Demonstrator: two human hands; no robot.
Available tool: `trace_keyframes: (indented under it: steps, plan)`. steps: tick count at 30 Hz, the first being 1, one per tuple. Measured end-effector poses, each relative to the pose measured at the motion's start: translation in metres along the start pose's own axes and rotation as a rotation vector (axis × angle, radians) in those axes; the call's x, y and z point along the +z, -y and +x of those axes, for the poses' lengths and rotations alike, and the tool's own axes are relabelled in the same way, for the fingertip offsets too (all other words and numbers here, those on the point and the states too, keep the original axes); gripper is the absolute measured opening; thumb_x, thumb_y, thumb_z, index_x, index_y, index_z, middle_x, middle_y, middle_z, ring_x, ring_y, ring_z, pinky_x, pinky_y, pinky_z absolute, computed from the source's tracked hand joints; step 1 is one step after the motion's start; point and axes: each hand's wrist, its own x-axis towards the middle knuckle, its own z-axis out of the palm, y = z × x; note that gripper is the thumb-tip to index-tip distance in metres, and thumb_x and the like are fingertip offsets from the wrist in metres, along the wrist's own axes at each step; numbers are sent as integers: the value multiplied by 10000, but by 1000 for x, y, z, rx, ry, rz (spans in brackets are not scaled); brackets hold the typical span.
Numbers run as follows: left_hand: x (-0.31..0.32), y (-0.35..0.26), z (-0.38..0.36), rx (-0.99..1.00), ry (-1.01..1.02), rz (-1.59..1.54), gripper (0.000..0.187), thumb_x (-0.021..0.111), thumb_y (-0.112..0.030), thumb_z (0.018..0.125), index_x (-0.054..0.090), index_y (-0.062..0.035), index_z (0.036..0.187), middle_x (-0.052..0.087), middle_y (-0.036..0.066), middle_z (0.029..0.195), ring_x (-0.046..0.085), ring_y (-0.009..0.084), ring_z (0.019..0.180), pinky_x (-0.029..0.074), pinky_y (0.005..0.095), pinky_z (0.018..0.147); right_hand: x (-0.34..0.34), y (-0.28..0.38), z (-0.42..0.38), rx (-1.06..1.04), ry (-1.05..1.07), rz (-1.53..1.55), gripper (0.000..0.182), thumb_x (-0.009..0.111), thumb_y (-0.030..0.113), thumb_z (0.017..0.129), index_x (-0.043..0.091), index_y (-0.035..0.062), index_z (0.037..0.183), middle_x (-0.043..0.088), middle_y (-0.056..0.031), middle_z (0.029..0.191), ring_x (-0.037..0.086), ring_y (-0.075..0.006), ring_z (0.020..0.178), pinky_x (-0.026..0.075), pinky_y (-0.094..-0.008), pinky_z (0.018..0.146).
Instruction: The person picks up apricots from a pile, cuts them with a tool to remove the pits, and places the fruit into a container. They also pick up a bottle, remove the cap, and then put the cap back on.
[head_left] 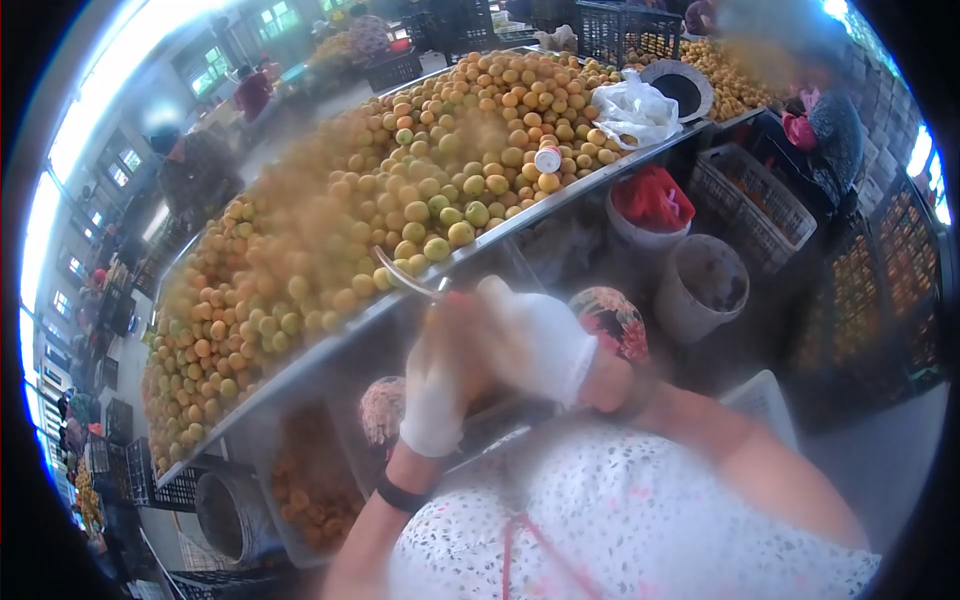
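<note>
My left hand (pixel 436 385), in a white glove with a dark band at the wrist, is closed in front of my body. My right hand (pixel 535 335), also gloved in white, meets it there, its fingers bent inward. From the top of the two hands a curved metal blade (pixel 404 272) points up and left, with something red at its base. Blur hides what lies between the hands and which one holds the tool. Beyond them, a large heap of yellow-orange fruit (pixel 480 185) covers a metal-edged table (pixel 520 222).
On the fruit lie a clear plastic bag (pixel 637 108) and a small white round item (pixel 547 159). Right of the table stand a bucket with red cloth (pixel 652 200), another bucket (pixel 703 288) and a crate (pixel 752 205). A seated person (pixel 835 130) is at the upper right.
</note>
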Motion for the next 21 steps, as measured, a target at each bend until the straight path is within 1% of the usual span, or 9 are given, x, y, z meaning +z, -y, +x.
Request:
trace_keyframes:
  steps: [3,5,8,12,15,17,18,20,21]
  plan:
    - [1,-3,-5,-8,12,-3,374,455,-328,1077,591,6,1171,597,8,924,546,71,847,451,223,783,0,7,-5,29,-21,-24,351,629,336,932,522,10,1008,650,-234,706,668,-432,719,522,-498,609]
    - [2,-6,-8,47,37,31,340,449,-284,1077,594,10,1167,603,4,955,552,71,873,456,225,799,-1,10,-7,-34,-60,4,323,628,314,928,529,13,993,646,-229,699,668,-426,714,522,-494,605]
    - [6,-9,-7,49,11,-42,320,450,-255,1073,593,12,1175,610,2,978,561,71,897,460,224,813,-1,12,-6,-56,-91,-21,312,634,302,920,532,15,987,644,-224,693,666,-422,707,522,-492,603]
    - [4,-6,-7,52,21,-27,311,463,-242,1069,591,14,1188,620,8,1006,567,71,916,463,222,827,-1,10,-7,-80,-105,-19,296,636,282,911,534,17,992,640,-221,687,662,-423,700,516,-494,596]
    - [1,0,-5,86,-25,17,326,492,-248,1056,587,12,1228,625,15,1018,582,73,924,471,230,834,0,9,-9,-71,-130,10,254,630,236,903,533,19,994,636,-221,685,656,-423,690,509,-493,586]
    - [-6,4,-5,199,-3,239,348,517,-248,1040,581,14,1261,638,36,1055,607,93,943,485,244,837,3,5,-8,-84,-186,121,203,629,170,892,529,21,989,624,-230,673,638,-438,688,498,-498,568]
    - [-7,7,-3,197,-5,236,348,517,-248,1040,581,14,1261,638,36,1055,607,93,943,485,244,837,2,5,-7,-84,-183,119,203,629,170,892,529,21,989,624,-230,673,638,-438,688,498,-498,568]
    - [-9,12,3,310,24,142,379,543,-264,1026,575,19,1278,649,64,1086,634,129,962,508,261,839,2,7,-6,-97,-240,152,148,608,90,895,529,9,991,629,-193,677,666,-351,640,508,-435,577]
    - [-10,10,3,300,22,138,379,543,-264,1026,575,19,1278,649,64,1086,634,129,962,508,261,839,1,9,-5,-88,-233,152,148,608,90,895,529,9,991,629,-193,677,666,-351,640,508,-435,577]
